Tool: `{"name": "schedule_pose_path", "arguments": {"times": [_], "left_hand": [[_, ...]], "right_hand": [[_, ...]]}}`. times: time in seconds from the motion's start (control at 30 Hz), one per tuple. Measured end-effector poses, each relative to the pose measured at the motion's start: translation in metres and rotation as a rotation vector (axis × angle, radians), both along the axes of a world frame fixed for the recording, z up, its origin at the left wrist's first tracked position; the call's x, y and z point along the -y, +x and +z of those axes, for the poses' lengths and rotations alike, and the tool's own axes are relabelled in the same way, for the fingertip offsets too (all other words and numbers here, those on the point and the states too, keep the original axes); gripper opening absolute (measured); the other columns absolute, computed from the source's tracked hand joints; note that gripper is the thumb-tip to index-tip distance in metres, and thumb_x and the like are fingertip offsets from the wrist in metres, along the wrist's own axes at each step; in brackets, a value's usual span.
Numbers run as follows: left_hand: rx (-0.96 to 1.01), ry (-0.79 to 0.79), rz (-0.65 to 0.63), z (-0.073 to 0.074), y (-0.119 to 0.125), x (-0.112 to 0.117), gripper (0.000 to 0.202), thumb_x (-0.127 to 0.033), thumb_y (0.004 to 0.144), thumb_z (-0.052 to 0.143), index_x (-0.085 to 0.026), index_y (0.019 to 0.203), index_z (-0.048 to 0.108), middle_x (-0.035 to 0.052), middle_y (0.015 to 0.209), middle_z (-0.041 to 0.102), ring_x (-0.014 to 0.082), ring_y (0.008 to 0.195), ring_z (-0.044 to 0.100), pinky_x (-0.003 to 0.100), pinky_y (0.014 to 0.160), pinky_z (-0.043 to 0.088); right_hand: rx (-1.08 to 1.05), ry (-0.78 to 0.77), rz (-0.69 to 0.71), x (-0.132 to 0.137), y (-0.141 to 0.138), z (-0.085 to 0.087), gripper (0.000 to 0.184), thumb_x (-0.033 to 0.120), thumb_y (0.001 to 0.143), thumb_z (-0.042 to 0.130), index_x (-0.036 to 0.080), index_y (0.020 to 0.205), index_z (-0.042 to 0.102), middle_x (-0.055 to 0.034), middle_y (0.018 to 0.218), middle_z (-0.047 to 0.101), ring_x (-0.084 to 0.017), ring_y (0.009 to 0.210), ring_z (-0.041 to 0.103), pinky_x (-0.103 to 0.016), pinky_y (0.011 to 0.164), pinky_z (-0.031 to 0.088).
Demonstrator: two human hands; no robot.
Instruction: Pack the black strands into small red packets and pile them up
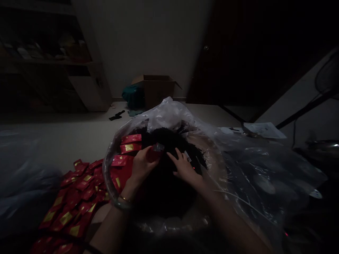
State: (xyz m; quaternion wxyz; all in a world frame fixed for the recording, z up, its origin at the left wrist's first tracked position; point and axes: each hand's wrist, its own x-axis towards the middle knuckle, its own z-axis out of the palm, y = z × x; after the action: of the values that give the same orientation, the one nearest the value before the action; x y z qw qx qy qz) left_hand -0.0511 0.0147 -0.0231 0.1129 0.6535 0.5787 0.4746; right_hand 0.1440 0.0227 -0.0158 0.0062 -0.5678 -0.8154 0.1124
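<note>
My left hand (143,165) is closed around a small red packet (155,152) with a clear, shiny top end. It is above the left side of a wide round container lined with clear plastic (108,165). Dark loose material (165,137), which looks like tea leaves, is heaped inside. My right hand (182,167) reaches over the heap with its fingers apart, holding nothing that I can see. Close to it is a dark object with a small red light (194,168), mostly hidden. More red packets (131,148) lie inside the container's left edge.
A big pile of red packets with gold labels (76,197) lies outside on the left. Clear plastic sheeting (259,173) spreads on the right. An open cardboard box (159,90) and a teal bag (134,96) stand by the wall; shelving (90,88) is at left.
</note>
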Motion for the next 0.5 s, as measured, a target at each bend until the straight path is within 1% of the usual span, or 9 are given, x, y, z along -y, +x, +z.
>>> {"name": "schedule_pose_path", "arguments": {"times": [0.07,0.13,0.17,0.23,0.33,0.37,0.43,0.5], "left_hand": [[-0.017,0.002,-0.019,-0.0015,0.0013,0.0004,0.047,-0.026,0.066,0.074,-0.019,0.111,0.061,0.0065,0.102,0.071,0.0214,0.090,0.066,0.033,0.079,0.053],[-0.032,0.000,-0.023,-0.0030,0.0025,0.0006,0.047,-0.025,0.066,0.074,-0.019,0.111,0.061,0.0063,0.102,0.071,0.0213,0.090,0.066,0.032,0.078,0.054],[-0.035,0.001,-0.022,-0.0036,0.0029,0.0007,0.047,-0.025,0.066,0.074,-0.019,0.111,0.061,0.0063,0.101,0.071,0.0213,0.090,0.066,0.032,0.078,0.054],[-0.033,0.005,-0.021,-0.0045,0.0035,0.0005,0.047,-0.025,0.066,0.074,-0.019,0.111,0.061,0.0065,0.101,0.071,0.0214,0.090,0.066,0.032,0.078,0.054],[-0.043,0.001,-0.025,-0.0050,0.0038,0.0001,0.048,-0.025,0.066,0.075,-0.019,0.111,0.061,0.0072,0.102,0.070,0.0217,0.090,0.066,0.032,0.078,0.053],[-0.048,-0.003,-0.023,-0.0049,0.0038,0.0001,0.048,-0.024,0.065,0.075,-0.018,0.111,0.061,0.0073,0.101,0.070,0.0218,0.090,0.066,0.033,0.078,0.053],[-0.056,-0.006,-0.020,-0.0042,0.0040,0.0002,0.048,-0.024,0.065,0.075,-0.018,0.111,0.061,0.0074,0.100,0.070,0.0218,0.089,0.066,0.033,0.077,0.053],[-0.060,-0.007,-0.022,-0.0031,0.0043,0.0005,0.047,-0.025,0.066,0.075,-0.018,0.110,0.061,0.0072,0.100,0.070,0.0213,0.089,0.066,0.032,0.077,0.053]], "right_hand": [[0.019,-0.031,0.032,0.0043,-0.0044,-0.0007,0.079,0.004,0.069,0.067,0.026,0.139,0.040,-0.0170,0.150,0.024,-0.038,0.128,0.035,-0.048,0.090,0.047],[0.007,-0.030,0.081,0.0080,-0.0082,-0.0004,0.065,0.000,0.072,0.059,0.025,0.132,0.050,-0.0163,0.144,0.034,-0.034,0.122,0.042,-0.045,0.090,0.048],[-0.015,-0.025,0.103,0.0091,-0.0089,0.0001,0.063,-0.002,0.074,0.055,0.025,0.130,0.053,-0.0157,0.141,0.038,-0.032,0.119,0.044,-0.043,0.090,0.048],[-0.067,-0.027,0.106,0.0095,-0.0075,0.0013,0.065,-0.002,0.073,0.055,0.026,0.132,0.051,-0.0154,0.138,0.040,-0.030,0.118,0.046,-0.042,0.091,0.048],[-0.088,-0.072,0.036,0.0084,-0.0029,0.0011,0.081,-0.002,0.066,0.063,0.026,0.138,0.042,-0.0166,0.142,0.034,-0.032,0.122,0.044,-0.043,0.093,0.047],[-0.087,-0.079,0.025,0.0082,-0.0020,0.0001,0.082,-0.003,0.065,0.064,0.025,0.139,0.042,-0.0168,0.142,0.034,-0.032,0.121,0.045,-0.043,0.093,0.047],[-0.102,-0.066,0.049,0.0082,-0.0022,-0.0026,0.073,-0.003,0.067,0.061,0.023,0.134,0.049,-0.0163,0.136,0.041,-0.029,0.116,0.050,-0.040,0.092,0.047],[-0.171,-0.041,0.086,0.0076,-0.0035,-0.0050,0.060,-0.003,0.069,0.058,0.020,0.125,0.058,-0.0148,0.128,0.048,-0.025,0.109,0.055,-0.037,0.092,0.047]]}}
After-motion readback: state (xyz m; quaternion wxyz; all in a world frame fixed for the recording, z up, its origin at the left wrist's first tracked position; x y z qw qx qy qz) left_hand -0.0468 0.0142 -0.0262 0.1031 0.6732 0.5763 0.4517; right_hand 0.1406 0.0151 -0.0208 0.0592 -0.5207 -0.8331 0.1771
